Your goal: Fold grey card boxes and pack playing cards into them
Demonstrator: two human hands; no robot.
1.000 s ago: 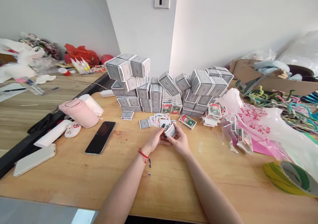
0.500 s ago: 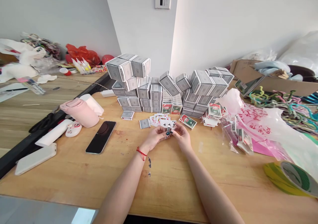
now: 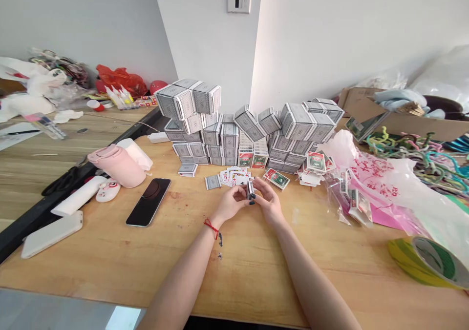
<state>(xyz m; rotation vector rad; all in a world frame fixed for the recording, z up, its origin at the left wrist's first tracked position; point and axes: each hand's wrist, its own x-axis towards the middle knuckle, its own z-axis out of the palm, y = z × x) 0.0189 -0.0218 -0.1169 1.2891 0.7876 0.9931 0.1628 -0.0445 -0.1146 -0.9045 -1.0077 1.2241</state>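
Between my fingertips a small playing card (image 3: 250, 189) stands on edge, its patterned dark back partly showing; it looks folded. My left hand (image 3: 233, 204) grips it from the left, with a red string bracelet at the wrist. From the right, my right hand (image 3: 269, 203) pinches it too, thumb near the lower end. Just beyond lie loose face-up playing cards (image 3: 238, 177) and a face-down card pile (image 3: 213, 182). A structure of blocks made from cards (image 3: 229, 142) rises behind them, with a small folded card piece (image 3: 188, 169) in front at its left.
Card boxes (image 3: 276, 178) lie right of the loose cards. A black phone (image 3: 149, 200), pink cup (image 3: 117, 164) and white power bank (image 3: 53, 235) are on the left. Plastic bags (image 3: 381, 188), yellow tape (image 3: 427, 261) and a cardboard box (image 3: 414, 125) occupy the right.
The held card has turned from lying tilted with its face partly showing to standing on edge, dark back toward the right. My hands have shifted slightly around it.
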